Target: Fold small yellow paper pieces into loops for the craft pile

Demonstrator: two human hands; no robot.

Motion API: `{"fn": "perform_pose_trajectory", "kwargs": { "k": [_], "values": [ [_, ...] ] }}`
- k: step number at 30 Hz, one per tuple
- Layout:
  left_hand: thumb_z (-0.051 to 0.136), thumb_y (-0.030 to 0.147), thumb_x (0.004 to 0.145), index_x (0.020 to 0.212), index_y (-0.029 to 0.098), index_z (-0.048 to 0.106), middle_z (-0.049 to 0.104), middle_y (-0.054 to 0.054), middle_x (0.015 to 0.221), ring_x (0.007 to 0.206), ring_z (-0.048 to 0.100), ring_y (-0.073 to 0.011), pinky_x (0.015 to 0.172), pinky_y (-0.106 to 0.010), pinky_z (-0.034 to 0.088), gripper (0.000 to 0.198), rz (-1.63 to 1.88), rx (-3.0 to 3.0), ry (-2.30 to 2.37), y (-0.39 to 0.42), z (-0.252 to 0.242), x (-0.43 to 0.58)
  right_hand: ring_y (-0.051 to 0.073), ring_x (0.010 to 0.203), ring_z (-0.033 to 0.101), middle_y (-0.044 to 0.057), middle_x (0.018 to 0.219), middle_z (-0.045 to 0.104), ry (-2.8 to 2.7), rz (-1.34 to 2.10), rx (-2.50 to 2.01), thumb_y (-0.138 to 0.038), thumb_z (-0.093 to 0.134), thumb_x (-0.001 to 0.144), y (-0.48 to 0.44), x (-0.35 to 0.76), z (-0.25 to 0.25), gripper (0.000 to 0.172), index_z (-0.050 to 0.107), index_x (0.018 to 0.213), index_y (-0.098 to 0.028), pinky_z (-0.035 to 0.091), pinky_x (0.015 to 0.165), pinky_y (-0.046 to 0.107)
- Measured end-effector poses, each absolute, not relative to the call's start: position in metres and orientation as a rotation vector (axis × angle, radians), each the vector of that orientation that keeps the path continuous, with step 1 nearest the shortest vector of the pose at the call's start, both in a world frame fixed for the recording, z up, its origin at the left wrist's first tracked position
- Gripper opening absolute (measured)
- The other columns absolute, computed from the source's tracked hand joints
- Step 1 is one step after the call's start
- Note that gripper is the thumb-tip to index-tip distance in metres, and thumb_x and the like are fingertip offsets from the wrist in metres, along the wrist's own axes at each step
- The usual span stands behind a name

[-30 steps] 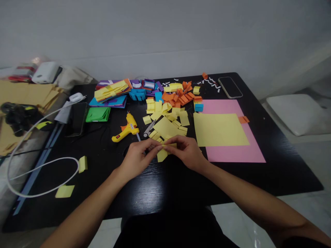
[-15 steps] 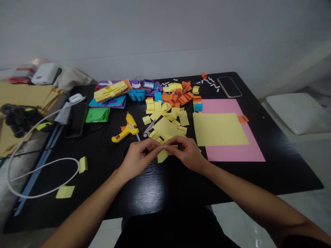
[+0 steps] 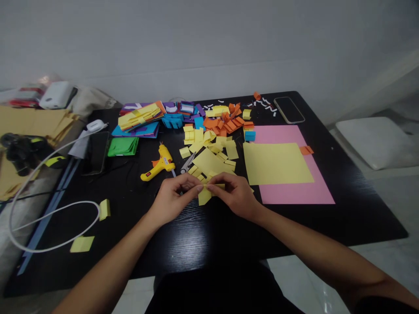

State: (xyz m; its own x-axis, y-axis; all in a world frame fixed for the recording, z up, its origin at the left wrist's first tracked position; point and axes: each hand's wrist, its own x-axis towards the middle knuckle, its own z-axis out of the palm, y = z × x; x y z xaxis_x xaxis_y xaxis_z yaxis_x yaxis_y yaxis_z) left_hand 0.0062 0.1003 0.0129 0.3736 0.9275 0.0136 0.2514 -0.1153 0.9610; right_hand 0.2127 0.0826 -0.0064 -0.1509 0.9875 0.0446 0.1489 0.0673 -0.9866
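My left hand (image 3: 175,197) and my right hand (image 3: 236,195) meet over the near edge of a heap of yellow paper pieces (image 3: 209,162). Each has thumb and fingers pinched together, on a small piece of yellow paper between them that my fingertips largely cover. Another yellow paper piece (image 3: 204,197) shows just below the fingertips; whether it is part of the held one I cannot tell. Scissors (image 3: 187,163) lie partly under the heap, beyond my left hand. A yellow glue gun (image 3: 159,164) rests to their left.
Right of the heap, a yellow sheet (image 3: 278,163) lies on a pink sheet (image 3: 294,194). Orange folded papers (image 3: 225,124), paper stacks (image 3: 140,117) and a green packet (image 3: 123,146) stand behind. A phone (image 3: 289,110) lies back right; a white cable (image 3: 54,249) loops at left.
My hands stay pinched at the same spot, with only slight finger movement. The whole view has shifted a few pixels; nothing else on the table has moved.
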Motion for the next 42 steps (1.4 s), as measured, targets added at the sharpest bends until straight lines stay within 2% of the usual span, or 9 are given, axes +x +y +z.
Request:
{"fn": "perform_pose_trajectory", "kwargs": {
  "k": [5, 12, 19, 23, 25, 26, 31, 37, 42],
  "values": [
    [0.069, 0.029, 0.092, 0.086, 0.017, 0.072, 0.062, 0.002, 0.066, 0.06, 0.055, -0.0098, 0.057, -0.02, 0.044, 0.013, 0.801, 1.725, 1.083, 0.1, 0.009, 0.005, 0.015, 0.064, 0.062, 0.002, 0.082, 0.077, -1.532, 1.194, -1.219, -0.035, 0.075, 0.088, 0.082, 0.213, -0.009, 0.014, 0.077, 0.089, -0.021, 0.045, 0.057, 0.028],
    [0.067, 0.025, 0.092, 0.084, 0.017, 0.072, 0.066, 0.001, 0.067, 0.061, 0.059, -0.0104, 0.058, -0.02, 0.047, 0.012, 0.826, 1.875, 1.076, 0.1, 0.011, 0.004, 0.016, 0.07, 0.065, 0.003, 0.082, 0.077, -1.564, 1.225, -1.201, -0.036, 0.074, 0.089, 0.083, 0.215, -0.007, 0.016, 0.077, 0.089, -0.021, 0.048, 0.062, 0.029],
    [0.066, 0.03, 0.095, 0.088, 0.016, 0.07, 0.072, -0.003, 0.073, 0.066, 0.066, -0.0135, 0.065, -0.024, 0.053, 0.016, 0.852, 1.687, 1.112, 0.108, 0.009, -0.005, 0.016, 0.071, 0.064, 0.003, 0.081, 0.073, -1.301, 1.263, -1.191, -0.038, 0.08, 0.083, 0.091, 0.215, -0.011, 0.018, 0.075, 0.083, -0.021, 0.053, 0.065, 0.029],
    [0.067, 0.029, 0.095, 0.105, 0.017, 0.064, 0.073, -0.004, 0.084, 0.074, 0.069, -0.0147, 0.072, -0.026, 0.057, 0.017, 0.879, 1.587, 1.048, 0.103, 0.007, 0.003, 0.017, 0.076, 0.067, 0.003, 0.084, 0.071, -1.114, 1.372, -1.125, -0.046, 0.087, 0.076, 0.095, 0.214, -0.015, 0.03, 0.072, 0.084, -0.02, 0.06, 0.069, 0.03],
    [0.074, 0.028, 0.088, 0.117, 0.019, 0.06, 0.073, -0.003, 0.09, 0.079, 0.07, -0.0151, 0.072, -0.026, 0.058, 0.034, 0.833, 1.586, 1.019, 0.1, 0.006, 0.008, 0.017, 0.08, 0.068, 0.003, 0.085, 0.071, -1.084, 1.387, -1.124, -0.046, 0.089, 0.073, 0.095, 0.213, -0.017, 0.033, 0.071, 0.083, -0.02, 0.06, 0.073, 0.03],
    [0.076, 0.028, 0.087, 0.118, 0.019, 0.059, 0.072, -0.001, 0.089, 0.078, 0.07, -0.0145, 0.072, -0.025, 0.057, 0.036, 0.813, 1.595, 1.016, 0.098, 0.005, 0.01, 0.017, 0.081, 0.069, 0.002, 0.086, 0.072, -1.081, 1.383, -1.125, -0.044, 0.089, 0.073, 0.095, 0.213, -0.017, 0.033, 0.07, 0.084, -0.02, 0.06, 0.075, 0.03],
    [0.072, 0.032, 0.09, 0.097, 0.018, 0.066, 0.066, 0.002, 0.075, 0.068, 0.062, -0.0115, 0.064, -0.022, 0.051, 0.017, 0.841, 1.629, 1.112, 0.097, 0.002, 0.012, 0.018, 0.089, 0.073, 0.003, 0.093, 0.075, -1.119, 1.402, -1.1, -0.038, 0.088, 0.076, 0.092, 0.213, -0.018, 0.03, 0.073, 0.095, -0.021, 0.061, 0.084, 0.032],
    [0.063, 0.036, 0.097, 0.093, 0.017, 0.072, 0.064, 0.002, 0.066, 0.061, 0.059, -0.0108, 0.06, -0.022, 0.047, 0.022, 0.799, 1.63, 1.139, 0.1, 0.006, 0.009, 0.018, 0.088, 0.074, 0.003, 0.092, 0.077, -1.167, 1.417, -1.088, -0.036, 0.088, 0.076, 0.089, 0.212, -0.018, 0.025, 0.075, 0.091, -0.021, 0.064, 0.085, 0.034],
    [0.068, 0.035, 0.092, 0.086, 0.015, 0.075, 0.062, 0.002, 0.063, 0.056, 0.053, -0.0091, 0.055, -0.02, 0.043, 0.021, 0.853, 1.615, 1.179, 0.1, 0.009, 0.009, 0.019, 0.091, 0.075, 0.004, 0.094, 0.078, -1.145, 1.478, -1.076, -0.035, 0.092, 0.07, 0.088, 0.21, -0.018, 0.032, 0.075, 0.094, -0.021, 0.065, 0.085, 0.034]
  ]
}}
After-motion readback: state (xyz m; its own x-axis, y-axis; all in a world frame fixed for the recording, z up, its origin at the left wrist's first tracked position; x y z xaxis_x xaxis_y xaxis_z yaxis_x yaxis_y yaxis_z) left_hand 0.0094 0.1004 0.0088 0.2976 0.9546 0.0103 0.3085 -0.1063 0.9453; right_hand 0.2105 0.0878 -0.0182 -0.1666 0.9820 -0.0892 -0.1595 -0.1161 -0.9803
